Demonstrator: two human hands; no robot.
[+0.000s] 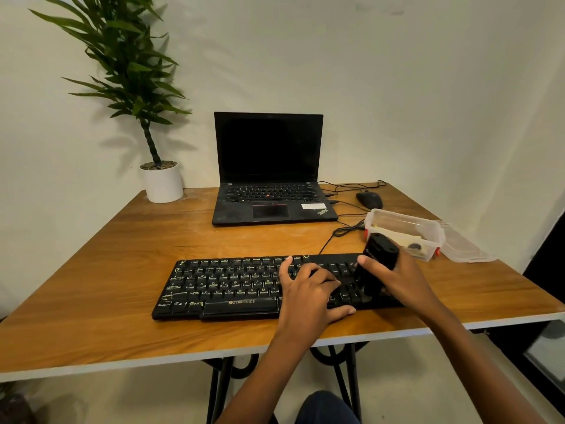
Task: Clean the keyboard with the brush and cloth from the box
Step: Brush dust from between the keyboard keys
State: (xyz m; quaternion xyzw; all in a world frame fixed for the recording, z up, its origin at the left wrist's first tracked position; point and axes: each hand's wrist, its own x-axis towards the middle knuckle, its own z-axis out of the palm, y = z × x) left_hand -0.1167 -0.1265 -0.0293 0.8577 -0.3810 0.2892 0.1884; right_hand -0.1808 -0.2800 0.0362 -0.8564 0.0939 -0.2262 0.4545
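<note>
A wooden table (107,270) seen from above, from the viewpoint of the person seated at it. A black keyboard (226,286) lies along the near side of the table, its cable running away toward the far side. The left hand (308,289) rests flat on the keys right of centre, fingers spread and relaxed, holding nothing. The right hand (397,276) is wrapped around a chunky black brush (377,264), held roughly upright with its lower end on the keyboard's right section (the bristles are hidden in shadow). Just beyond that hand sits a clear plastic box (379,214), open, with pale contents (408,238) that may include the cloth; the view is too blurred to be sure. Its clear lid (461,243) lies on the table to the right. At the far centre stands an open laptop (269,166) with a dark screen, a black mouse (369,199) to its right, and a potted plant (162,185) at the far left corner.
</note>
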